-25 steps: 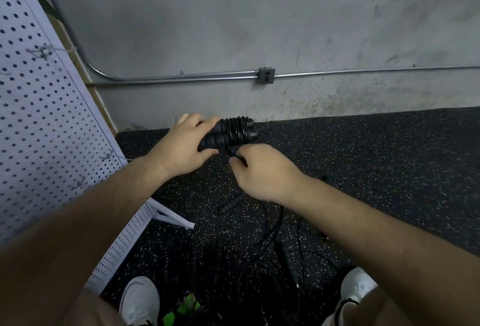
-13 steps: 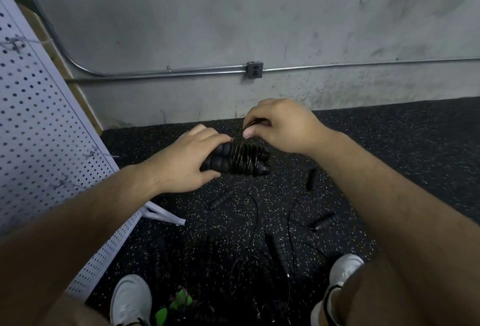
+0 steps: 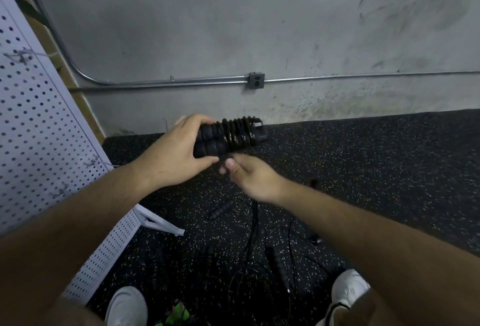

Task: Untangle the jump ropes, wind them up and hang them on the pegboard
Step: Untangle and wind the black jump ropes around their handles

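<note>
My left hand (image 3: 174, 159) grips two black ribbed jump-rope handles (image 3: 228, 137) held side by side, with black cord coiled around them in several turns. Just below the bundle, my right hand (image 3: 249, 176) pinches the loose end of the black cord (image 3: 228, 156). More black jump ropes (image 3: 259, 255) lie tangled on the speckled floor between my feet, with a loose handle (image 3: 220, 208) among them. The white pegboard (image 3: 39, 130) leans at the left, with metal hooks (image 3: 93, 163) sticking out.
A grey concrete wall with a metal conduit and outlet box (image 3: 255, 80) runs behind. The pegboard's white foot (image 3: 158, 223) juts onto the black rubber floor. My white shoes (image 3: 127, 305) and a green object (image 3: 176, 315) are at the bottom edge.
My right hand swung from above the bundle down to below it, carrying the cord around the handles. The left hand keeps gripping the handles and has lifted them slightly.
</note>
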